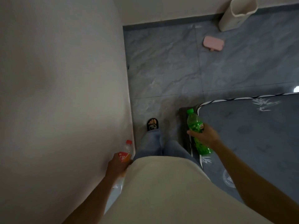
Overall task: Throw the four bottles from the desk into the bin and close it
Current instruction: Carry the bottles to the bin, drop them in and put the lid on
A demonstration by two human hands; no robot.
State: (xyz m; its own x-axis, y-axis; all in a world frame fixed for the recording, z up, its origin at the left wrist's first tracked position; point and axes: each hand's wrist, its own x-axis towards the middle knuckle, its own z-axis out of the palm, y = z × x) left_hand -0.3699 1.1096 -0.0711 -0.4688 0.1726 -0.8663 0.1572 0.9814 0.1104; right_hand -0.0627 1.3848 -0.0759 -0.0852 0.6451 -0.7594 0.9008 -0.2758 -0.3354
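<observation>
My right hand (204, 135) grips a green plastic bottle (196, 126) around its middle, cap pointing away from me, above the corner of the bed. My left hand (118, 164) holds a clear bottle with a red cap and an orange label (126, 152), close to the wall on my left. A second clear bottle seems to lie under the same hand, but it is blurred. The white bin (234, 15) stands open at the far right against the back wall. Its pink lid (213, 43) lies flat on the floor in front of it. No desk is in view.
A white wall (61, 94) fills the left half. A grey bed (258, 135) with a patterned cover takes up the right side. Between them runs a narrow strip of grey tiled floor (161, 70), where my foot in a black slipper (152, 124) stands.
</observation>
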